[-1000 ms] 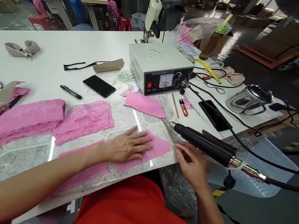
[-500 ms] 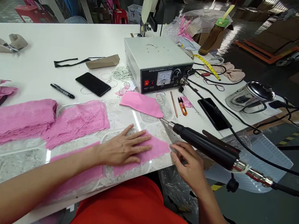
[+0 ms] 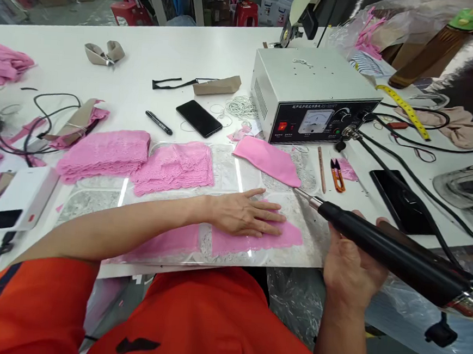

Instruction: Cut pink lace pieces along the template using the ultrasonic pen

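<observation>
My left hand (image 3: pixel 248 213) lies flat with its fingers stretched out on a pink lace-edged fabric piece (image 3: pixel 284 239), on a clear plastic-covered sheet. My right hand (image 3: pixel 355 262) is around the underside of a black pen-shaped ultrasonic welder (image 3: pixel 390 252), its thumb at the near side and other fingers partly hidden behind the tool. The welder's thin metal tip points left, close to the end of a smooth pink fabric piece (image 3: pixel 267 158). Another pink piece (image 3: pixel 169 242) lies flat beneath my left forearm.
Two stacks of pink lace fabric (image 3: pixel 106 153) (image 3: pixel 176 164) lie to the left. A welding power box (image 3: pixel 312 90) stands behind, its cables running right. Also on the table are a phone (image 3: pixel 199 118), a marker (image 3: pixel 159 122), orange thread snips (image 3: pixel 337 175) and a glass jug (image 3: pixel 467 184).
My right hand has left the lace piece's right edge and come around the black welder. The view has swung left. My left hand stays flat on the fabric.
</observation>
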The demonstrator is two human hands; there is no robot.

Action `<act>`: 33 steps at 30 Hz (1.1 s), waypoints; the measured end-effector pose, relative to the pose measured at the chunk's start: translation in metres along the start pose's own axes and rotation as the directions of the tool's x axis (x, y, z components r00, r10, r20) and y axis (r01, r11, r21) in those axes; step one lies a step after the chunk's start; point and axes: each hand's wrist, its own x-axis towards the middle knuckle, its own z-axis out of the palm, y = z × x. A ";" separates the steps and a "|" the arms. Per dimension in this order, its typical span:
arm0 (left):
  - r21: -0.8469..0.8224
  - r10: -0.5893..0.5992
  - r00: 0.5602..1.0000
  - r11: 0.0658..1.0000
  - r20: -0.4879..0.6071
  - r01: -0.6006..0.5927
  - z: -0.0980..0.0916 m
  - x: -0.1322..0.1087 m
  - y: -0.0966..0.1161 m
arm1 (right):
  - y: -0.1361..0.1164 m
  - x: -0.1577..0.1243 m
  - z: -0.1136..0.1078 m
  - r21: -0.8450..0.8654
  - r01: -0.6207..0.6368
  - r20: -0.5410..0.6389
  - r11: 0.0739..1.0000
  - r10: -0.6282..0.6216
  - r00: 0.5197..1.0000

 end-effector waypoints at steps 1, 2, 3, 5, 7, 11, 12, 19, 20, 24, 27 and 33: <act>0.002 -0.003 1.000 1.000 0.020 0.003 0.000 0.002 -0.001 | -0.001 0.003 0.006 0.038 0.020 -0.007 0.999 -0.020 1.000; 0.002 -0.009 0.999 1.000 0.035 0.009 0.001 0.003 -0.003 | -0.003 0.005 0.011 0.073 0.050 -0.014 0.996 -0.049 0.999; 0.001 -0.012 0.999 1.000 0.043 0.012 0.001 0.003 -0.004 | -0.003 0.008 0.017 0.102 0.076 -0.018 0.992 -0.074 0.997; -0.005 -0.004 0.999 1.000 0.039 0.004 0.002 0.002 -0.005 | -0.004 0.015 0.027 0.137 0.106 -0.027 0.985 -0.104 0.994; -0.014 0.008 1.000 1.000 0.029 -0.007 0.002 0.001 -0.005 | -0.003 0.021 0.036 0.154 0.132 -0.079 0.979 -0.121 0.990; -0.027 0.013 1.000 1.000 0.001 -0.013 0.003 0.000 -0.009 | -0.011 0.037 0.039 0.246 0.177 -0.190 0.953 -0.132 0.973; -0.021 0.022 1.000 1.000 -0.010 -0.022 0.003 0.000 -0.010 | -0.016 0.040 0.036 0.249 0.197 -0.205 0.948 -0.147 0.968; 0.007 0.047 0.998 0.999 -0.039 -0.047 0.004 0.002 -0.014 | -0.053 0.033 -0.005 0.185 0.274 -0.122 0.944 -0.255 0.959; 0.010 0.045 0.998 0.999 -0.038 -0.045 0.004 0.002 -0.014 | -0.055 0.030 -0.009 0.177 0.269 -0.095 0.947 -0.256 0.962; 0.029 0.067 0.997 0.997 -0.044 -0.066 0.004 0.002 -0.013 | -0.056 0.023 -0.017 0.132 0.261 -0.019 0.956 -0.261 0.965; 0.017 0.076 0.995 0.997 -0.069 -0.075 0.004 0.002 -0.013 | -0.056 0.021 -0.014 0.083 0.251 -0.002 0.964 -0.252 0.968; -0.004 0.064 0.995 0.998 -0.075 -0.064 0.003 0.003 -0.013 | -0.055 0.023 -0.010 0.055 0.249 0.065 0.967 -0.252 0.966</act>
